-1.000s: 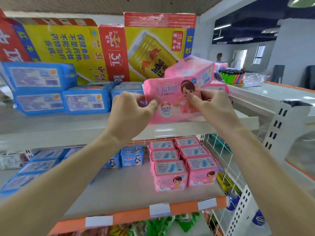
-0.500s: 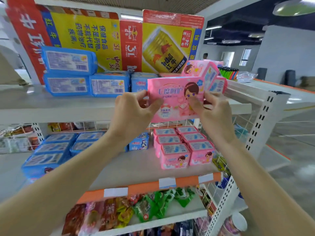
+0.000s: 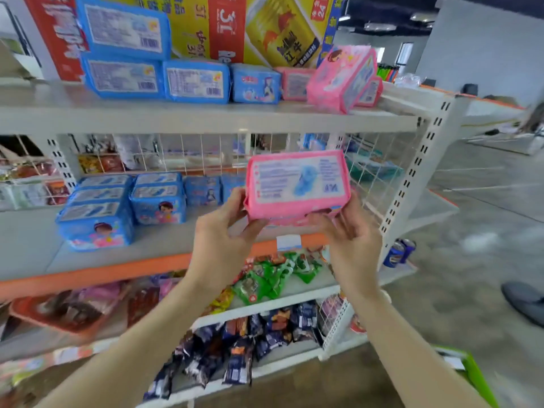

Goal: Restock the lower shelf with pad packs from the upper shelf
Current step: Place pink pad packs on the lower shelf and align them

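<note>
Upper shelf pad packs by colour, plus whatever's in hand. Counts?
Blue packs on upper shelf: 4
Pink packs on it: 3
Held pink pack, left hand and right hand: 1
Total: 8

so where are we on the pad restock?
Partly through. Done: nothing to show beyond the blue packs on the lower shelf; any pink stack there is hidden behind the held one. In hand: left hand and right hand hold a pink pack at lower-shelf height, not set down. Left: place it, then fetch the pink packs on the upper shelf.
</note>
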Tool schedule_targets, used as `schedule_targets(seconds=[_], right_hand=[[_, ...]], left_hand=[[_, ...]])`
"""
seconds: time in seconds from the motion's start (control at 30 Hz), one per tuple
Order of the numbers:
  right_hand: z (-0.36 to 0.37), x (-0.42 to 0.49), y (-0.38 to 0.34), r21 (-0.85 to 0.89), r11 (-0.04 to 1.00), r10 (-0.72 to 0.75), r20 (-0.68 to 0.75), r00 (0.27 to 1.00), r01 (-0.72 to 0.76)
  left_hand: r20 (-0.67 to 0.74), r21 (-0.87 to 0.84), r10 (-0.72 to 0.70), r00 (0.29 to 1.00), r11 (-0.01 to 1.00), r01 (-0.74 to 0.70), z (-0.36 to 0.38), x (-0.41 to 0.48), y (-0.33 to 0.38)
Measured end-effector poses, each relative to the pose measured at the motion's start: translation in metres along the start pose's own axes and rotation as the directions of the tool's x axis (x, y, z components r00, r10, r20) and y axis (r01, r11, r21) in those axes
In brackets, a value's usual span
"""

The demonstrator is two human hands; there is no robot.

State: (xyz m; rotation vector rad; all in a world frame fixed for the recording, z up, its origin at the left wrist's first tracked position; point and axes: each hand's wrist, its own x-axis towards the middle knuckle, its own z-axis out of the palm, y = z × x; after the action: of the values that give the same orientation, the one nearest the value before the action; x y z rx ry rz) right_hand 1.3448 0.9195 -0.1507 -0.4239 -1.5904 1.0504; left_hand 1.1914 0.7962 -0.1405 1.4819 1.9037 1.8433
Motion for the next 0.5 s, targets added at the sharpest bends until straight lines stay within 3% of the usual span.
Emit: schedule_targets(seconds=[0.17, 0.3, 0.43, 0.5], right_hand=[[0.008, -0.043, 0.029, 0.052, 0.988, 0.142, 0.074, 0.987, -0.147], [0.018, -0.039, 0.043, -0.151, 0.979, 0.156, 0.107, 0.982, -0.139], [0.009, -0.009, 0.042, -0.317, 0.947, 0.128, 0.204, 0.971, -0.059], [-0.006, 0.011, 0.044, -0.372, 0.923, 0.196, 0.240, 0.951, -0.096]], left_hand=[[-0.044, 0.022, -0.068, 0.997, 0.997, 0.069, -0.005, -0.052, -0.022], [-0.118, 0.140, -0.117, 0.986, 0.981, 0.133, -0.022, -0.060, -0.027], [-0.123, 0.163, -0.289, 0.949, 0.938, 0.307, -0.024, -0.043, -0.016], [-0.065, 0.212, -0.428, 0.901, 0.877, 0.432, -0.016, -0.024, -0.009]])
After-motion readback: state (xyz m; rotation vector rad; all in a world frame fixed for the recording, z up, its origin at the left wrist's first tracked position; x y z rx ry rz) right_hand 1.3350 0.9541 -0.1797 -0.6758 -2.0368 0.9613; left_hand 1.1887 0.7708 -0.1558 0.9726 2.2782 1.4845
